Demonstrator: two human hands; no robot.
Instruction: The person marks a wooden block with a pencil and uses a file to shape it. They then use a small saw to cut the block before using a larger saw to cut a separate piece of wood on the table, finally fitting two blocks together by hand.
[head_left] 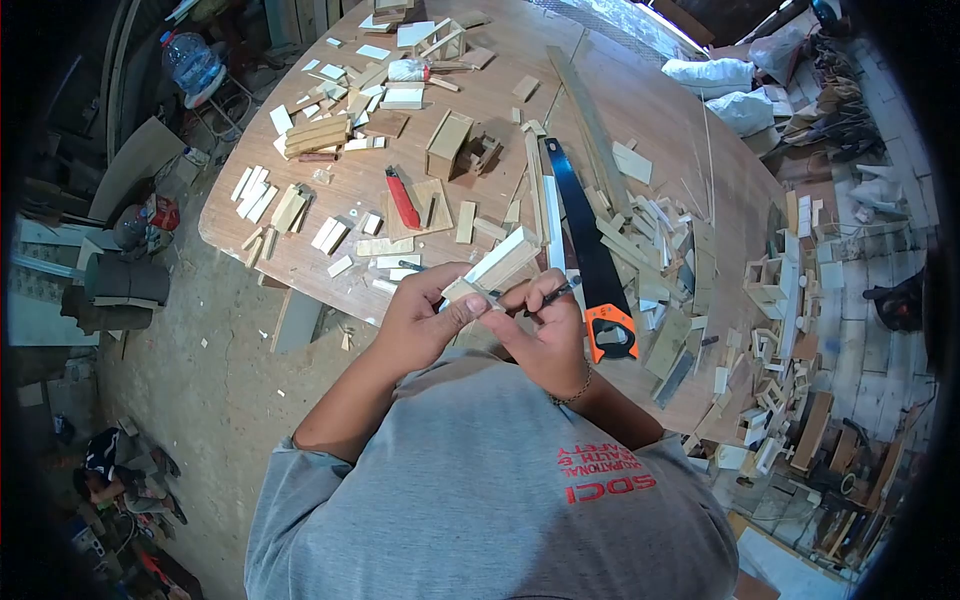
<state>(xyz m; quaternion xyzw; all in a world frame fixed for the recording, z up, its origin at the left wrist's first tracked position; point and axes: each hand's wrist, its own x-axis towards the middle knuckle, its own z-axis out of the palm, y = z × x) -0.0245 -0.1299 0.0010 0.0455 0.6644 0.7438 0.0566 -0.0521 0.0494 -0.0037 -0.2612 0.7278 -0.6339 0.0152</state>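
Note:
My left hand (425, 312) is closed around the lower end of a small wooden block (505, 258), which has a pale top face and tilts up to the right. Close against it, my right hand (545, 335) has its thumb at the block's near end. Its curled fingers grip a dark, slim pen-like tool (562, 291). On the table just beyond my hands lie a red utility knife (402, 198) on a thin square board and several small wood pieces. To the right of my right hand rests a handsaw (583, 225) with an orange and black handle.
The wooden table (350, 215) carries many offcuts, a small wooden box (448, 143) and long strips (588, 125). Scraps pile up at its right side (665, 260). A water bottle (191, 62) stands on a stool at far left. Another person (125, 475) is low at the left.

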